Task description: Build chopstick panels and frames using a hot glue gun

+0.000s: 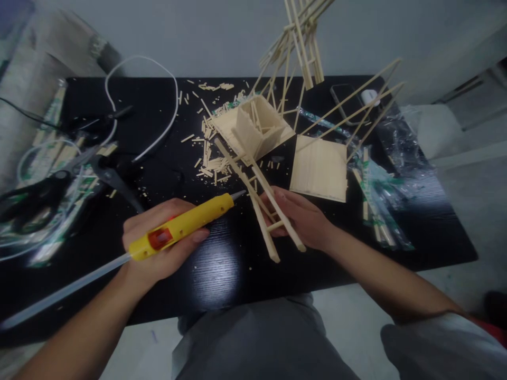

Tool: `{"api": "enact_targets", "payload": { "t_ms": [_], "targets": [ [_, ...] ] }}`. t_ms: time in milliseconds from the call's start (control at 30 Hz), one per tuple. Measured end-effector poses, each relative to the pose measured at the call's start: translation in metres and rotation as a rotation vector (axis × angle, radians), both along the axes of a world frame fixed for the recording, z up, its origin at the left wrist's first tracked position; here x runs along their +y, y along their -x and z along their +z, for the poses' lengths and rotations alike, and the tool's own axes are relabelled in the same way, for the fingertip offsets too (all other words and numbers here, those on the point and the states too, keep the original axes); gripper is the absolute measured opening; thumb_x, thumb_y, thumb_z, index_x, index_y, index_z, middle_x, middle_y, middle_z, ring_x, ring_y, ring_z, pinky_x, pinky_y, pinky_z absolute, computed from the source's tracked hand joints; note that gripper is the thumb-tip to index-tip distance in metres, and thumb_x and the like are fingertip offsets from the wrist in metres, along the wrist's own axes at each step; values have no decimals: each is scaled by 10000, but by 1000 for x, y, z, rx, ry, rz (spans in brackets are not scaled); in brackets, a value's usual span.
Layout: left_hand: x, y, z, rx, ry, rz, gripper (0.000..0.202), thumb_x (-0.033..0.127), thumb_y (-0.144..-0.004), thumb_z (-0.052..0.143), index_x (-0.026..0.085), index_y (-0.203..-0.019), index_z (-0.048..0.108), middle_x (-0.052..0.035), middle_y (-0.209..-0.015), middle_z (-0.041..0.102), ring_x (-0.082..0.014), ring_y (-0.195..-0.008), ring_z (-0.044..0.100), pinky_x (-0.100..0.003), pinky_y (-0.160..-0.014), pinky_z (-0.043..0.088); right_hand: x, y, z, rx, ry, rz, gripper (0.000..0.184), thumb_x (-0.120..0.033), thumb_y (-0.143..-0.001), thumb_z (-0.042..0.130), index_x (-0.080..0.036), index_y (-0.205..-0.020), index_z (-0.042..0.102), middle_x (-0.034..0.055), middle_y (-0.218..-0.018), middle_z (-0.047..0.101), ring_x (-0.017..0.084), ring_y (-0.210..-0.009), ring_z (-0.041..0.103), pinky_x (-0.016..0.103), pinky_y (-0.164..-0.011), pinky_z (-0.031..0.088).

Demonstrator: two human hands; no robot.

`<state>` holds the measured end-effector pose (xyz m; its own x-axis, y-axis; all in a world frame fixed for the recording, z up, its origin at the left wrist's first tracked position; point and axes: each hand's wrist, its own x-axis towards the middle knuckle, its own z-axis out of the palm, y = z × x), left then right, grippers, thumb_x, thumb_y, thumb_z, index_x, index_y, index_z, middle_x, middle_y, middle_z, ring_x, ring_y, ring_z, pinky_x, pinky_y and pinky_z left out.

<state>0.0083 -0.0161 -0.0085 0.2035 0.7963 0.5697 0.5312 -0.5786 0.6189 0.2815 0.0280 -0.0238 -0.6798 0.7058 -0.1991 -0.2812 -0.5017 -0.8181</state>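
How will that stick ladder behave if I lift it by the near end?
Probably light: the stick ladder is only thin wooden sticks, held easily in the right hand. Likely fragile: its few rungs look glued, so twisting may snap joints. It reaches the box, so that may tip too.

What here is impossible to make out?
Head view:
Tall wooden stick frame: top cut by upper edge.
Black scissors: blurred, far left.
Clear glue stick behind yellow glue gun in left hand: end cut by left edge.
Fingers of right hand: partly hidden by wooden stick ladder.
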Motion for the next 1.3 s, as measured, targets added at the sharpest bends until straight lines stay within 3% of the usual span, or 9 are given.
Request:
{"api": "enact_targets", "payload": {
  "t_ms": [267, 600, 833, 1033, 1167, 1300],
  "targets": [
    [1, -2, 1, -11, -25, -5, 152, 392, -967, 717, 245, -930, 707, 1, -811, 729, -141, -680, 701, -280, -549, 573, 1, 0, -3, 1, -9, 17, 367, -575, -1029, 592, -216, -966, 631, -43, -685, 535, 96, -549, 442, 214, -475, 274],
    [1, 0, 1, -15, -52, 68, 165, 385, -942, 727, 229, -895, 707, 9, -802, 724, -128, -647, 678, -258, -541, 538, 2, 1, 1, -12, -11, -49, 352, -552, -1011, 648, -208, -953, 605, -27, -781, 634, 70, -539, 448, 214, -479, 287],
    [1, 4, -10, -51, 29, 198, 124, 366, -936, 733, 245, -955, 715, 7, -859, 717, -160, -766, 676, -304, -680, 523, 3, 1, 2, -45, -16, -125, 317, -490, -978, 719, -195, -992, 603, -32, -813, 620, 65, -568, 477, 208, -503, 329],
    [9, 7, -11, 17, 188, 439, 237, 434, -1012, 617, 207, -1063, 660, 3, -885, 635, -150, -776, 611, -307, -710, 487, 6, 2, -1, -61, -20, -176, 291, -466, -972, 730, -190, -999, 643, -43, -775, 605, 55, -542, 450, 207, -499, 311],
    [20, 16, -14, 131, 223, 571, 233, 372, -944, 640, 210, -1108, 604, -42, -975, 613, -223, -870, 615, -369, -751, 496, 8, 3, -2, -87, -47, -196, 272, -451, -957, 749, -198, -975, 650, -48, -765, 589, 59, -545, 420, 211, -496, 312],
    [28, 23, -16, 275, 290, 589, 288, 328, -852, 649, 205, -1106, 594, -116, -1105, 578, -321, -1005, 620, -451, -802, 534, 10, 4, -3, -86, -63, -209, 272, -439, -942, 769, -199, -956, 642, -43, -775, 606, 56, -545, 418, 209, -498, 306]
  ]
}}
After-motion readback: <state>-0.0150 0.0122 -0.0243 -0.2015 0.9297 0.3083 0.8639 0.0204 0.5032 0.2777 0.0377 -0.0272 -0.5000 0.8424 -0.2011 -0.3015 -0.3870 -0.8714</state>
